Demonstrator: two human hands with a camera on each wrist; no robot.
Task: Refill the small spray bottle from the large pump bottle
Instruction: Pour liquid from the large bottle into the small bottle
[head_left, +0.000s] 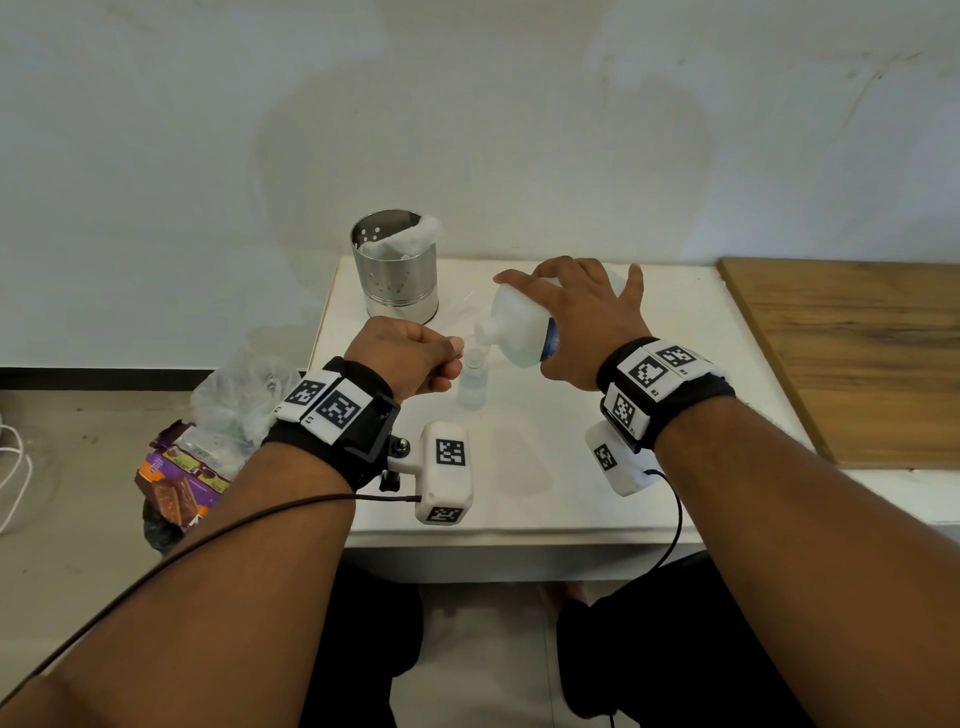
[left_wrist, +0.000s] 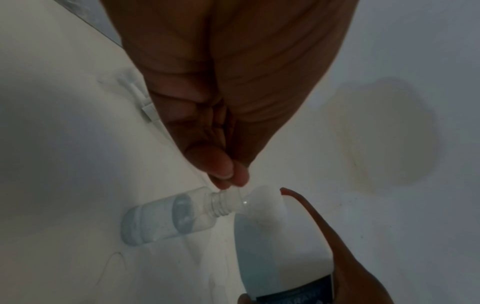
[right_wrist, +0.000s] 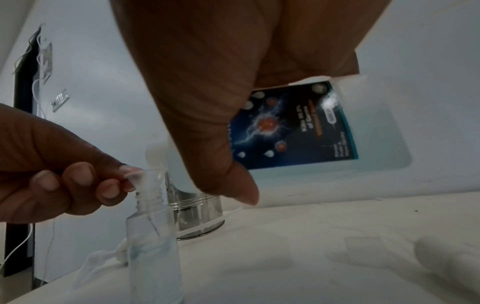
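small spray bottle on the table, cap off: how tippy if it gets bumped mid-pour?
Likely tippy: the small spray bottle is tall and narrow, standing free on the table. Only partly filled, so probably light. The left hand pinches just the funnel, little bracing.

black wristbands (head_left: 337, 441), coded white tags (head_left: 338, 410), cables (head_left: 208, 540)

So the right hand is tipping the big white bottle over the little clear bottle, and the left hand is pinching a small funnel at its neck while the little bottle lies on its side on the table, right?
Not quite: the small clear plastic bottle stands upright on the white table, as the right wrist view shows. The rest holds: the right hand tips the large white bottle, and the left hand pinches the small clear funnel at its neck.
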